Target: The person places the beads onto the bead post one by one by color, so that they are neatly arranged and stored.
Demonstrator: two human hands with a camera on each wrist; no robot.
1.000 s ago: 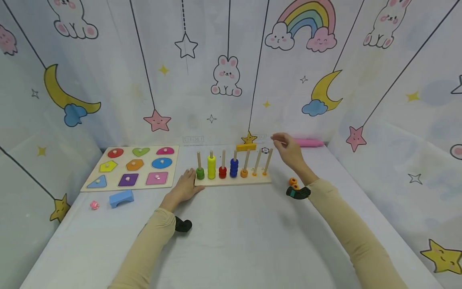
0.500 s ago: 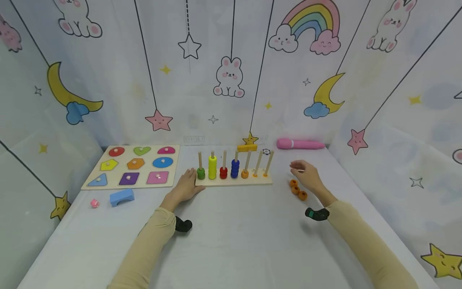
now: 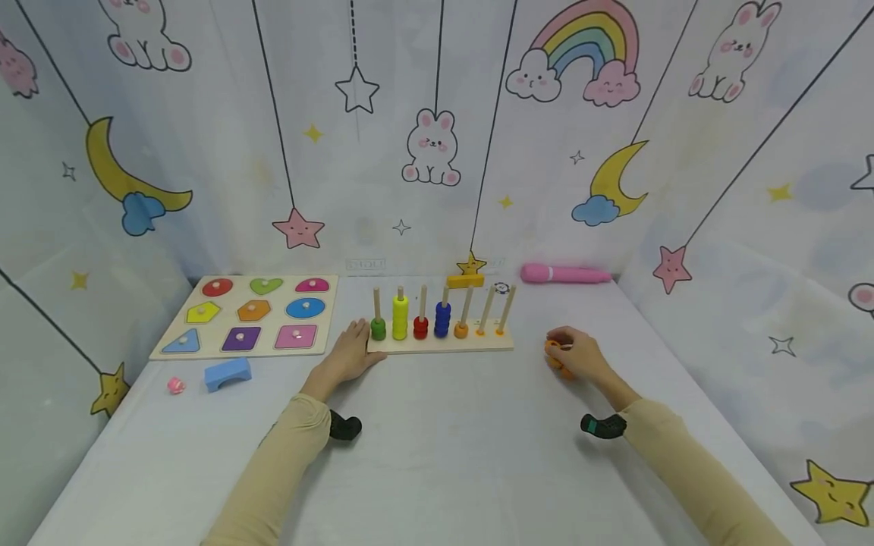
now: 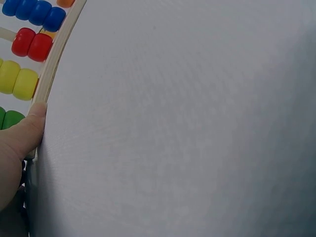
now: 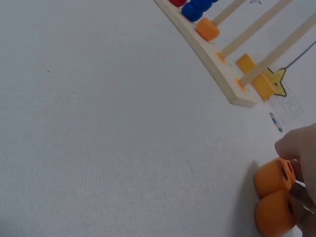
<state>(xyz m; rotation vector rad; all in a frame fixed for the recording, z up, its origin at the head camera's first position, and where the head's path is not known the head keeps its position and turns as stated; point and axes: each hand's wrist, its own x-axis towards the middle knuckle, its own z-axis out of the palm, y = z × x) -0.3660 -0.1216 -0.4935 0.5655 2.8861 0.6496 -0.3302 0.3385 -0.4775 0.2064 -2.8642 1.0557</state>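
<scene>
A wooden bead-stacking abacus (image 3: pixel 440 347) stands near the back, with green, yellow, red, blue and orange beads on its pegs. The two rightmost pegs carry no beads. My left hand (image 3: pixel 347 355) holds the base's left end, its thumb (image 4: pixel 33 123) along the front edge in the left wrist view; its other fingers are hidden there. To the right of the abacus, my right hand (image 3: pixel 579 358) pinches an orange bead (image 3: pixel 551 345) at the table. More loose orange beads (image 5: pixel 274 215) lie right under those fingers, partly covered by the hand.
A shape puzzle board (image 3: pixel 240 311) lies at the back left, with a blue arch block (image 3: pixel 228 373) and a small pink piece (image 3: pixel 176 385) before it. Behind the abacus are a yellow block (image 3: pixel 465 280) and a pink pen-like object (image 3: pixel 565 274). Patterned cloth walls enclose the table.
My right hand has come back from behind the abacus's right end, down to the loose orange beads, and its fingers have closed on one. My left hand has stayed at the base.
</scene>
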